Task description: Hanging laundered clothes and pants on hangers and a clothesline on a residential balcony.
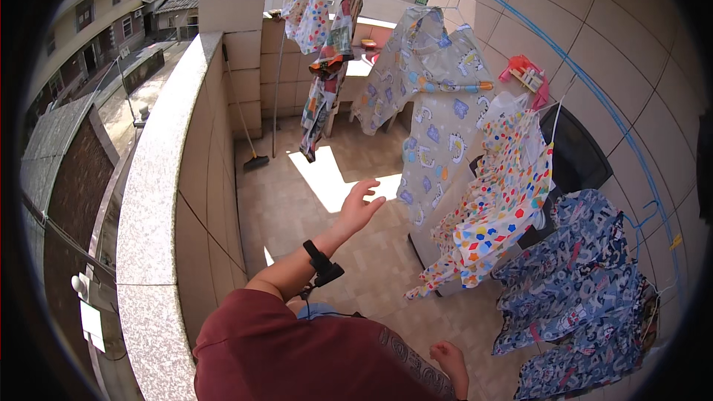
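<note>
My left hand (361,209) is stretched forward over the tiled floor, its fingers apart and nothing in them; a black device is strapped at the wrist. Low at the right of my body, my right hand (445,353) has its fingers curled, and whether it holds anything cannot be seen. Before me hang a grey garment with cartoon prints (440,122), a white garment with coloured shapes (496,206) on a white hanger, and a blue letter-print garment (579,289) near a blue hanger (646,214). Farther off hang a plaid garment (334,67) and a dotted white cloth (305,5).
A parapet wall (150,178) with a speckled top runs along the left, with a broom (256,161) beyond it in the corner. Blue clotheslines (590,81) curve along the tiled wall at right. A red bag with clothespins (526,75) hangs there, above a dark panel (579,145).
</note>
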Available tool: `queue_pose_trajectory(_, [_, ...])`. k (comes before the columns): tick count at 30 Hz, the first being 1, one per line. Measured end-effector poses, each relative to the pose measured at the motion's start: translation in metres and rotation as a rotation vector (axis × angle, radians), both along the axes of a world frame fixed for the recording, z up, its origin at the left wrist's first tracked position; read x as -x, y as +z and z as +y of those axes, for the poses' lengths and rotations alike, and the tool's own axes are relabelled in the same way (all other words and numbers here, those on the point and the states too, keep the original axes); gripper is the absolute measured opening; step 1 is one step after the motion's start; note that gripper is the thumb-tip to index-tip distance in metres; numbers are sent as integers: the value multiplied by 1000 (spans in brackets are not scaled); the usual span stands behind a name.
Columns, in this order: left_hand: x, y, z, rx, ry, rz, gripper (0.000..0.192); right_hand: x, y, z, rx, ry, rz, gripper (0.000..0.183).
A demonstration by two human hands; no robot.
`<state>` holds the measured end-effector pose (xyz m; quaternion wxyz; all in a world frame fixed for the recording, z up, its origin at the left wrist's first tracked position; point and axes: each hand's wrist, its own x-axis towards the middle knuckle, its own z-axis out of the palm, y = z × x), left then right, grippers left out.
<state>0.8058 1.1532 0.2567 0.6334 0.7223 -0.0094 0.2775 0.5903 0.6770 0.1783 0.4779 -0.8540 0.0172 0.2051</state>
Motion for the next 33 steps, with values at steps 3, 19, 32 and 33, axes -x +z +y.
queue_pose_trajectory(3, [-41, 51, 80, -16, 457, -74, 72, 5, -4, -2, 59, -94, 54, 15])
queue_pose_trajectory(19, [-165, 194, 163, 539, -201, -387, 23, -146, 67, 170, 44, 281, -133, 25])
queue_pose_trajectory(32, [-123, 245, 174, -43, -313, -338, 21, -371, 333, 466, -440, 143, -1019, 58])
queue_pose_trajectory(33, [-125, 245, 177, -114, -303, -338, 21, -391, 336, 464, -513, 130, -902, 49])
